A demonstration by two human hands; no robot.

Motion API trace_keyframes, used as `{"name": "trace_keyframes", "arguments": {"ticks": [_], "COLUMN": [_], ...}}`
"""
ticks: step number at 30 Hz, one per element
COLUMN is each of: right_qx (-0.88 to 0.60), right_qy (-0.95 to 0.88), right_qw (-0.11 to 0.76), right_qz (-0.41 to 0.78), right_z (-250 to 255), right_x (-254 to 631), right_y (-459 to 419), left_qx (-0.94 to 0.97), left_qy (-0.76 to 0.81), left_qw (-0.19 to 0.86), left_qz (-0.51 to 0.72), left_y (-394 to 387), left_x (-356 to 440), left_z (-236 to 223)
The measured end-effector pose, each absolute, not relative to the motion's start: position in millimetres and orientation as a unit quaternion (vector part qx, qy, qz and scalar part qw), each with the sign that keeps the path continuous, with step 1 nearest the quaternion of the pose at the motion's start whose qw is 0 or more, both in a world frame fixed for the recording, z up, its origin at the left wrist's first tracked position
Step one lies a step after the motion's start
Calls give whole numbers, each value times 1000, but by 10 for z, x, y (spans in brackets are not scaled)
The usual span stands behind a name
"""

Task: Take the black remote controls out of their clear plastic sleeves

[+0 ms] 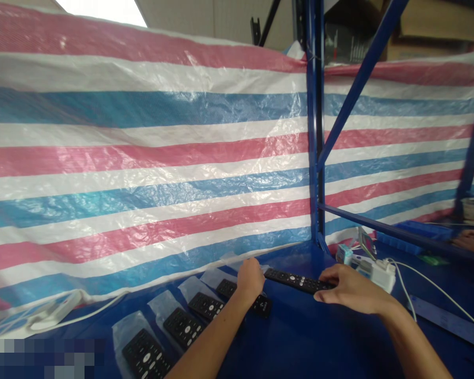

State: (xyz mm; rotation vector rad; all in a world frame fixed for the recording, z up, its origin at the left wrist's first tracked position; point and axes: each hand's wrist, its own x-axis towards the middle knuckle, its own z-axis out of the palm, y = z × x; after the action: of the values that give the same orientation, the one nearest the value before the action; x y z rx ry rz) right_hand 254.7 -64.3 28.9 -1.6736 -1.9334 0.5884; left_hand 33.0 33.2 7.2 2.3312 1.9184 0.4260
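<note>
Right hand (349, 287) pinches remote (296, 280) by one end, over counter (308, 337). Remote's long axis runs leftward, free end just beside left hand (250, 279), which is curled narrow; cannot tell whether it grips plastic. Sleeved remotes (184, 327) lie in row, left.

Blue tbl (300, 337), blk remotes (184, 327), bags (158, 304), cables (438, 289)
</note>
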Motion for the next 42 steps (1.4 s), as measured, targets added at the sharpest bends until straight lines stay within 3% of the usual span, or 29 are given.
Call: {"name": "trace_keyframes", "arguments": {"ticks": [35,42], "right_qx": [-675,-570], "right_qy": [-685,-711], "right_qw": [254,306], "right_qz": [100,276], "right_z": [-20,-68], "right_x": [2084,2227], "right_y": [-357,-335], "left_qx": [859,831], "left_qy": [497,519], "left_qw": [2,61], "left_qz": [123,192], "left_y": [-27,145], "left_x": [610,510], "left_z": [20,5]}}
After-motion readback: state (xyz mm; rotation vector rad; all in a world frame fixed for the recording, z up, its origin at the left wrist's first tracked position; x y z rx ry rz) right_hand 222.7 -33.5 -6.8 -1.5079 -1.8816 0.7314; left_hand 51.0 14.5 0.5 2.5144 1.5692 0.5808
